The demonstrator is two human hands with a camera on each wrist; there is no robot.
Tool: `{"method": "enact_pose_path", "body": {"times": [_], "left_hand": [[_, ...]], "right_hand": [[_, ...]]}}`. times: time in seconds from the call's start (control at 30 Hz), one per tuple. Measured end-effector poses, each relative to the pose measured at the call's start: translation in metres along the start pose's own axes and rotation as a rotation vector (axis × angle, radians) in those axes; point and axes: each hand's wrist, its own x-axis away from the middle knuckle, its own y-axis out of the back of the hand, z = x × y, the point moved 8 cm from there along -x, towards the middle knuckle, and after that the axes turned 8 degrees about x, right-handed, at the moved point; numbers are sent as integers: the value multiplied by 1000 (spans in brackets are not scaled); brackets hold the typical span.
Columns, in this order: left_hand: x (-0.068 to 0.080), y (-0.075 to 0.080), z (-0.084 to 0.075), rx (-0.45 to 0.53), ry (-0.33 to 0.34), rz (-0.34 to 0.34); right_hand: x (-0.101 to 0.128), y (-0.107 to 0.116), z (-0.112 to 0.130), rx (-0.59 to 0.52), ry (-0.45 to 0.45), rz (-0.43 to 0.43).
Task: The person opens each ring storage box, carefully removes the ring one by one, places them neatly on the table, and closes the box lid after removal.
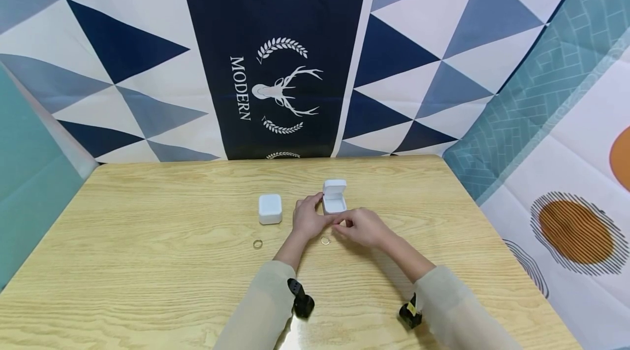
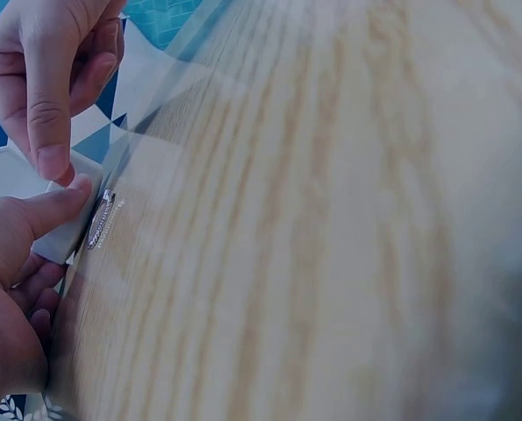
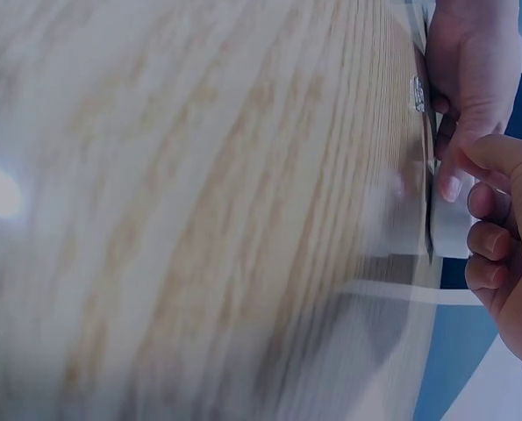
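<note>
A small white ring box (image 1: 334, 204) stands on the table with its lid raised. My left hand (image 1: 308, 219) holds it, fingers along the left side and thumb across the front. At the box's front right edge is my right hand (image 1: 363, 226), its fingers bent and its index fingertip close to the left thumb. Whether the right fingertips pinch anything small is hidden. Just in front of the box lies a ring (image 1: 325, 240), which looks silvery and studded in the left wrist view. The left thumb covers part of the box (image 2: 63, 232) there.
Left of the hands sits a second white box (image 1: 270, 209), its lid down. A gold-coloured ring (image 1: 257, 244) lies in front of it. The wooden table (image 1: 162, 262) meets a patterned cloth (image 1: 275, 87) at its back edge.
</note>
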Motion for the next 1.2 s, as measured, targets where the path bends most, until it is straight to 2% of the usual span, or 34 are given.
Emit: {"method": "enact_pose_path", "body": {"times": [0.4,0.7,0.87,1.07,1.2], "left_hand": [[1,0,-1,1,-2,6],[2,-1,-1,10,9,21],[1,-1,0,20,18,20],[1,-1,1,24,25,20],[2,-1,1,25,25,21]], "right_hand": [[3,9,-13,-37,-40,-63],[4,13,-29,-89,-125,-84],[5,19,-34,-135,-161,-144],[4,25,-47,-220,-250,-231],[4,28,-52,-233,-288,-277]]}}
